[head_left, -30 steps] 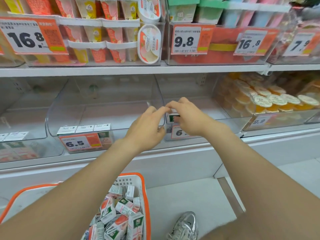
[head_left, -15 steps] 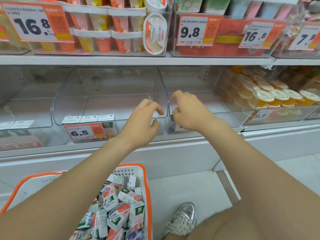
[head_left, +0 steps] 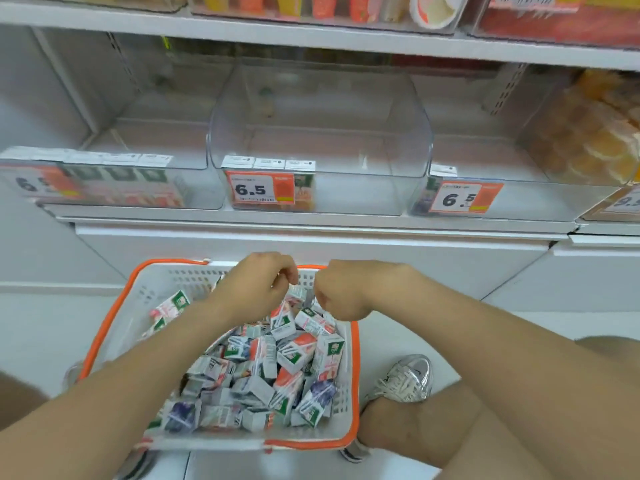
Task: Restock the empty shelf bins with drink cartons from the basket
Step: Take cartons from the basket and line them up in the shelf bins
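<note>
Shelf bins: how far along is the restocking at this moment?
Early. Done: a few cartons stand at the front of the middle bin; most of it is bare. In hand: left hand and right hand hover curled over the basket, no carton visibly held. Left: the basket's heaped pile.

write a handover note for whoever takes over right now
Left hand: over the basket, fingers curled, nothing seen in it.
Right hand: beside it, fisted; palm hidden, so cannot tell if it holds anything.
Cartons: a heap in the basket on the floor.
Done: a front row in the left bin, three in the middle bin, one in the right bin.
Left: fill the bins, which are mostly bare.
</note>
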The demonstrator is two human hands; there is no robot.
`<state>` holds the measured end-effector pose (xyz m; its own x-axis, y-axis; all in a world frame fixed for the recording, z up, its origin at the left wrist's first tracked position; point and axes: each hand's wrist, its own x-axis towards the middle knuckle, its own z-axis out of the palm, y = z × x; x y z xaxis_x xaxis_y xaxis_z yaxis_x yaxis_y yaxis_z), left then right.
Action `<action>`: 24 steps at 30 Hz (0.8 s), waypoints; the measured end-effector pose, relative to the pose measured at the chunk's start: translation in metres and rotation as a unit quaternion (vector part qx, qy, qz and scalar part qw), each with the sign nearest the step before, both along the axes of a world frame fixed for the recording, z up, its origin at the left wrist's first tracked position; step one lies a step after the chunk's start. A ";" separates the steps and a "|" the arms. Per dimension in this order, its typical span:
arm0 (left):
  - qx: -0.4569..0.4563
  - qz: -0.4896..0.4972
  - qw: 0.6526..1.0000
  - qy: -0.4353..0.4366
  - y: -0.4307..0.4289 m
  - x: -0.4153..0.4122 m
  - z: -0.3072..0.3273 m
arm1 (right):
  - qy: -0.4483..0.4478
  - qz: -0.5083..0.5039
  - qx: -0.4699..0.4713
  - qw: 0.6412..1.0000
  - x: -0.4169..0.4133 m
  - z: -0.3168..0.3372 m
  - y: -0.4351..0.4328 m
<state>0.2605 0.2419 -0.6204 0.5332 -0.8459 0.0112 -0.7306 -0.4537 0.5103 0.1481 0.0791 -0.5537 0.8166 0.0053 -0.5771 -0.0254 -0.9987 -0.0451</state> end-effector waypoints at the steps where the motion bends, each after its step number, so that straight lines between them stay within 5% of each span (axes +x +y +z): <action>1: 0.023 0.002 1.000 0.013 0.009 0.002 -0.011 | 0.001 0.003 -0.012 1.000 0.003 -0.011 0.001; 9: 0.170 -0.013 0.978 0.124 0.036 -0.007 -0.092 | 0.085 0.087 -0.079 0.989 0.011 -0.108 0.005; 16: 0.332 -0.129 0.912 0.203 0.045 -0.023 -0.122 | 0.067 0.175 -0.118 0.975 -0.004 -0.162 0.018; 19: 0.381 -0.156 0.896 0.168 0.047 -0.027 -0.123 | 0.055 0.182 -0.107 0.976 -0.003 -0.168 0.019; 24: 0.352 -0.148 0.916 0.122 0.051 -0.025 -0.126 | 0.092 0.142 -0.004 0.986 0.013 -0.148 0.008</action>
<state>0.2357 0.2926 -0.7463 0.1924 -0.7055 -0.6821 -0.7783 -0.5330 0.3318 0.1612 0.0875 -0.7017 0.6649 0.2138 -0.7157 0.2490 -0.9668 -0.0575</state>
